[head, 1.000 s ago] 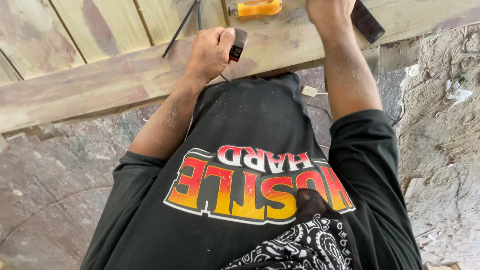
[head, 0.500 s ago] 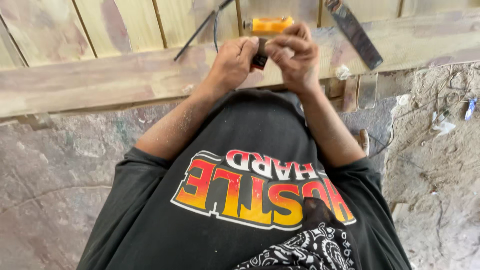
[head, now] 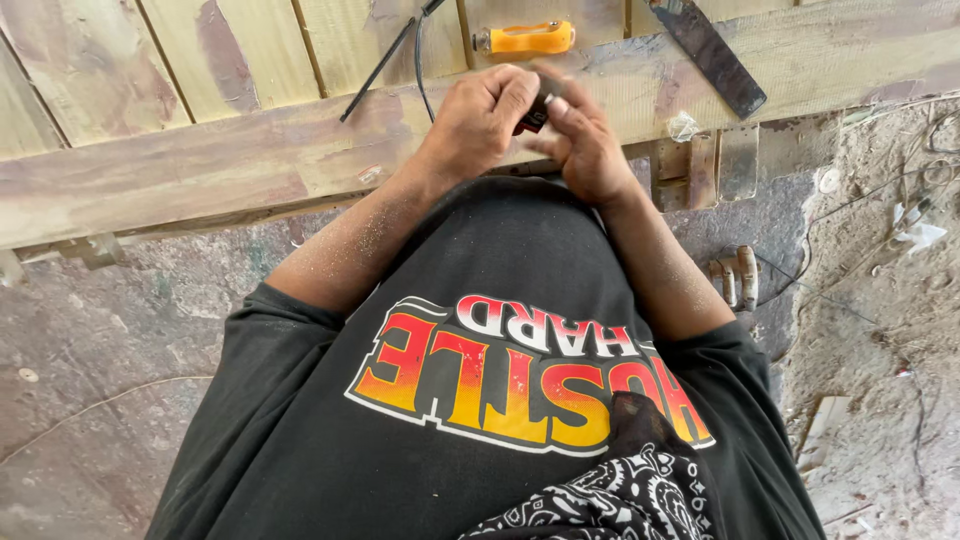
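Both hands meet in front of my chest over a wooden board bench [head: 200, 170]. My left hand [head: 480, 120] is curled round a small dark object [head: 535, 113] with a bit of red on it. My right hand [head: 580, 140] pinches the same object from the other side with its fingertips. Most of the object is hidden between the fingers, so I cannot tell what it is. Sawdust covers both forearms.
An orange-handled tool [head: 525, 40] lies on the boards just beyond my hands. A flat dark metal blade [head: 712, 55] lies to the right, and a thin black cable [head: 385, 60] to the left. Wood offcuts [head: 700, 165] sit under the bench edge; the floor is rough concrete.
My right hand came down from the far board edge and joined the left hand on the small dark object. Both hands now work it together nearer my chest.
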Tool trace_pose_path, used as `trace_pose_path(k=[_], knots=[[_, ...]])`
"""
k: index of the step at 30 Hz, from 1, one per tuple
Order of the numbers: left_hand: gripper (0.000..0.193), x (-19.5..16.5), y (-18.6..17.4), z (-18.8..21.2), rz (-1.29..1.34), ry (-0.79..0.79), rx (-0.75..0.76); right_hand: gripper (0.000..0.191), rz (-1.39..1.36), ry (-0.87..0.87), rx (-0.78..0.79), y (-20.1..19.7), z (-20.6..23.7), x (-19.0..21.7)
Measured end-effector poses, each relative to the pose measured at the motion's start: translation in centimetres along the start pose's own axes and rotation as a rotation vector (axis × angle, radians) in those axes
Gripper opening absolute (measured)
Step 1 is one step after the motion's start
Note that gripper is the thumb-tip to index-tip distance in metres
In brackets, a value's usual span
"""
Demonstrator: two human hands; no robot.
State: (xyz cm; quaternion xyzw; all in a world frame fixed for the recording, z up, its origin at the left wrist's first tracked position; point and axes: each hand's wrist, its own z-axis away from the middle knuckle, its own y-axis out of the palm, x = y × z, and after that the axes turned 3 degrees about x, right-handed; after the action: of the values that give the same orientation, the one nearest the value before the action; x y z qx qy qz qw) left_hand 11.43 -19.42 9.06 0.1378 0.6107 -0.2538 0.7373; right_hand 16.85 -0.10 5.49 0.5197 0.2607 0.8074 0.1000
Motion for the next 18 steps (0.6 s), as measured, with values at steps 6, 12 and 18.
trace_pose_path(k=[6,12,18], knots=[[0.034,0.7,-0.6,1.9,0.168,0.03,0.14,0.044,-0.205,-0.053,0.025,-0.3,0.3,-2.3],[0.016,2.7,0.6,3.4,0.493,-0.3,0.016,0.032,0.091,-0.041,-0.099,1.0,2.1,-3.7],[0.019,3.8,2.6,5.0,0.358,-0.404,-0.186,0.022,0.203,0.036,-0.153,0.4,3.5,-4.4]])
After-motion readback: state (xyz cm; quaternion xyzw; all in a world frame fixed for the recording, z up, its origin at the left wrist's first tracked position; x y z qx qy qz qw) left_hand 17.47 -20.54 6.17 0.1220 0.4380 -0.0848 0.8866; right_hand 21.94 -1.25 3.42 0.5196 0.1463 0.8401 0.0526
